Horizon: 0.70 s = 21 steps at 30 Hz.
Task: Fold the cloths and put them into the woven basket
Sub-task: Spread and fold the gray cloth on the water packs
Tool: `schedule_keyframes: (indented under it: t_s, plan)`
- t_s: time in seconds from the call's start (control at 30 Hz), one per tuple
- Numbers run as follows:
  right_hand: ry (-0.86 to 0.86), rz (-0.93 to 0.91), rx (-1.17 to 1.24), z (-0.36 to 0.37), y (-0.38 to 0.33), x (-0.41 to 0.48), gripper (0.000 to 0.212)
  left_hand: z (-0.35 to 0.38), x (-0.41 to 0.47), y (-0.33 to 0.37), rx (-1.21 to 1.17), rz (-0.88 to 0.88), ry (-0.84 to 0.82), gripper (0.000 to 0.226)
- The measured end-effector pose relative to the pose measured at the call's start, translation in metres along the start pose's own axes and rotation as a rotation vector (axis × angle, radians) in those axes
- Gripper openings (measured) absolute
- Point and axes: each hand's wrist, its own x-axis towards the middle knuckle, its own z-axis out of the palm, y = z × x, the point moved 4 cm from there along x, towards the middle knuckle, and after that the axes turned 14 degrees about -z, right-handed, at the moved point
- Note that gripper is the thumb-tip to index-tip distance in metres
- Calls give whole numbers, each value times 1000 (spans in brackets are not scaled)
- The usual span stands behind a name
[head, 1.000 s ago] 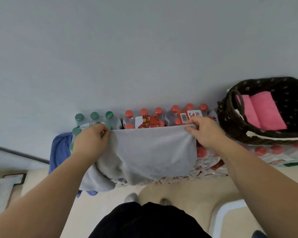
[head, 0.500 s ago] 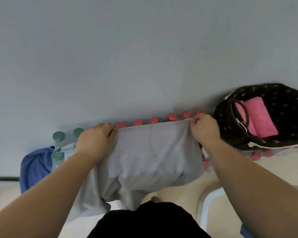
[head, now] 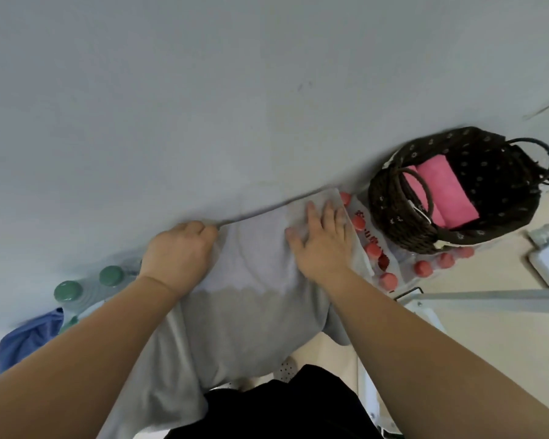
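Observation:
A grey cloth [head: 251, 280] lies spread over packs of bottles against the wall, its lower part hanging toward me. My left hand [head: 179, 255] grips the cloth's upper left corner with curled fingers. My right hand [head: 322, 239] presses flat on the cloth's upper right part, fingers straight. A dark woven basket [head: 393, 204] stands to the right on the bottles, with a folded pink cloth [head: 441, 191] inside. A blue cloth [head: 26, 340] lies at the far left, partly behind my left arm.
Green-capped bottles [head: 67, 291] stand left of the grey cloth, red-capped bottles [head: 422, 269] right of it and under the basket. A grey wall [head: 235, 90] rises just behind. A white frame [head: 488, 294] stands at the right over a beige floor.
The grey cloth was held up by its top corners; it now lies laid over the bottles. My right hand has let go of the corner and flattened on the cloth.

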Motion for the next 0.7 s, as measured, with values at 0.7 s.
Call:
schedule_keyframes:
  t_s: [0.7]
  plan:
    - [86,-630,44,-19,-46,-30,72,-45,-82,-3,14,-663,120,31]
